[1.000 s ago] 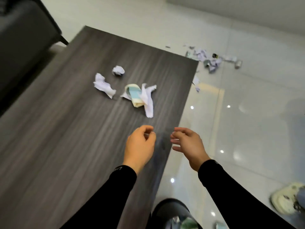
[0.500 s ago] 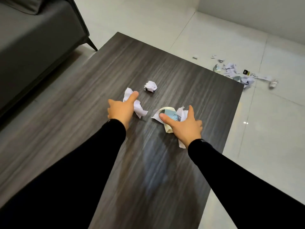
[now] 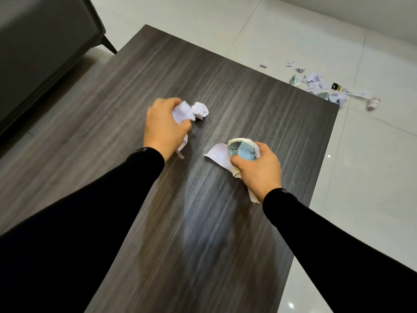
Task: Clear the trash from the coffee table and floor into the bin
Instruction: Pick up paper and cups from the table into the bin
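Observation:
On the dark wood coffee table [image 3: 225,222] my left hand [image 3: 163,126] grips a crumpled white paper [image 3: 182,111], whose tail hangs out below the palm. A small white paper ball [image 3: 200,110] lies on the table just beyond that hand, touching the held paper. My right hand [image 3: 257,169] grips a crushed blue-and-cream paper cup [image 3: 240,150] together with white paper scraps [image 3: 218,154] that stick out to the left and below the wrist. More trash [image 3: 316,83] lies scattered on the white floor past the table's far right corner. No bin is in view.
A grey sofa [image 3: 45,41] with a dark leg stands at the upper left, close to the table's left side. Glossy white floor tiles [image 3: 361,177] run along the right of the table. A small white cylinder [image 3: 373,103] lies at the end of the floor litter.
Both hands went from hovering at the table's near edge to the paper scraps. The left has closed on the white paper, the right on the cup and scraps.

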{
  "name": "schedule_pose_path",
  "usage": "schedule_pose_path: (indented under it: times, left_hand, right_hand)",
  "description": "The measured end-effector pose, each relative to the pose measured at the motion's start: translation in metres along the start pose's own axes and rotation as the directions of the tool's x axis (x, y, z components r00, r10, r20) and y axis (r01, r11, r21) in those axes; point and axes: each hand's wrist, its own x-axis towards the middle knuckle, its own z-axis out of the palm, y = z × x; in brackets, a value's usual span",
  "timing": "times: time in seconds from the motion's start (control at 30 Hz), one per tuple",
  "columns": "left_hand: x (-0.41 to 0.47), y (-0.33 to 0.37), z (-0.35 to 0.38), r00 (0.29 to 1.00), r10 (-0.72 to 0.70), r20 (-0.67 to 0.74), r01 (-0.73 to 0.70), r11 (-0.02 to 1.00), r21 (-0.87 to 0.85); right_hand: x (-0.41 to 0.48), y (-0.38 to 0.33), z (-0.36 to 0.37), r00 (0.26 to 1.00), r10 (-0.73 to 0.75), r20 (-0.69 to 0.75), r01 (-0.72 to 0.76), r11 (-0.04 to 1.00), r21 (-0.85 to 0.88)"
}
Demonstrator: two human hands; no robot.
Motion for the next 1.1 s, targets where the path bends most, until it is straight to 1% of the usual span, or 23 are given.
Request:
schedule_pose_path:
  times: [0.03,0.07,0.1,0.13,0.2,0.23,0.27,0.3,0.37,0.4,0.47,0.5,0.57,0.67,0.77,0.8,0.87,0.93,1.0,1.1]
  left_hand:
    - [0.007,0.011,0.001,0.999,0.03,-0.026,-0.031,0.999,-0.045]
    - [0.012,0.021,0.004,0.998,0.062,-0.003,-0.062,0.996,-0.061]
    - [0.016,0.029,0.009,0.994,0.086,0.066,-0.083,0.996,-0.04]
    - [0.02,0.032,0.015,0.981,0.091,0.169,-0.096,0.995,0.017]
    - [0.022,0.029,0.029,0.921,0.06,0.385,-0.14,0.973,0.183]
    - [0.019,0.025,0.036,0.891,0.047,0.451,-0.174,0.953,0.246]
    - [0.014,0.021,0.04,0.886,0.052,0.461,-0.199,0.941,0.275]
    - [0.009,0.018,0.041,0.899,0.062,0.433,-0.198,0.941,0.276]
    - [-0.007,0.017,0.041,0.928,0.075,0.365,-0.164,0.962,0.219]
    - [-0.017,0.018,0.038,0.937,0.055,0.345,-0.115,0.981,0.157]
    - [-0.038,0.027,0.032,0.948,-0.055,0.314,0.066,0.997,-0.027]
    - [-0.05,0.032,0.029,0.948,-0.106,0.3,0.149,0.981,-0.123]
    - [-0.074,0.045,0.028,0.943,-0.155,0.295,0.239,0.931,-0.275]
    - [-0.109,0.068,0.025,0.92,-0.181,0.349,0.312,0.876,-0.367]
    - [-0.143,0.091,0.021,0.862,-0.262,0.433,0.463,0.754,-0.465]
    - [-0.153,0.097,0.019,0.848,-0.288,0.444,0.497,0.722,-0.482]
    - [-0.182,0.109,0.018,0.84,-0.305,0.448,0.509,0.727,-0.46]
    - [-0.217,0.119,0.017,0.852,-0.282,0.441,0.471,0.779,-0.414]
    - [-0.252,0.123,0.018,0.86,-0.228,0.456,0.406,0.848,-0.342]
    - [-0.314,0.13,0.023,0.822,-0.17,0.544,0.338,0.914,-0.226]
  right_hand:
    - [0.0,0.001,-0.002,1.0,0.016,-0.01,-0.016,0.999,0.046]
    - [0.0,0.003,-0.004,0.999,0.034,-0.021,-0.032,0.996,0.079]
    - [0.0,0.004,-0.005,0.998,0.05,-0.026,-0.047,0.994,0.096]
    - [-0.001,0.005,-0.007,0.998,0.061,-0.025,-0.058,0.993,0.103]
    - [-0.002,0.01,-0.012,0.997,0.073,-0.005,-0.071,0.99,0.122]
    - [-0.004,0.013,-0.016,0.997,0.08,0.006,-0.08,0.987,0.137]
    - [-0.006,0.016,-0.021,0.996,0.092,0.013,-0.093,0.983,0.159]
    - [-0.009,0.02,-0.025,0.994,0.104,0.02,-0.106,0.977,0.186]
    - [-0.016,0.028,-0.034,0.993,0.117,0.033,-0.121,0.965,0.231]
    - [-0.021,0.033,-0.038,0.992,0.12,0.037,-0.125,0.961,0.245]
    - [-0.03,0.041,-0.045,0.992,0.127,0.028,-0.13,0.952,0.276]
    - [-0.036,0.045,-0.049,0.991,0.13,0.021,-0.131,0.949,0.287]
    - [-0.046,0.051,-0.057,0.991,0.136,0.008,-0.132,0.944,0.304]
    - [-0.062,0.059,-0.071,0.989,0.144,-0.019,-0.13,0.938,0.322]
    - [-0.081,0.066,-0.091,0.987,0.15,-0.063,-0.119,0.931,0.346]
    - [-0.086,0.069,-0.097,0.986,0.151,-0.071,-0.116,0.927,0.357]
    - [-0.104,0.078,-0.115,0.983,0.158,-0.089,-0.113,0.92,0.376]
    - [-0.128,0.091,-0.135,0.982,0.163,-0.1,-0.115,0.92,0.375]
    - [-0.155,0.111,-0.157,0.977,0.19,-0.101,-0.143,0.924,0.356]
    - [-0.203,0.157,-0.191,0.955,0.284,-0.083,-0.245,0.917,0.315]
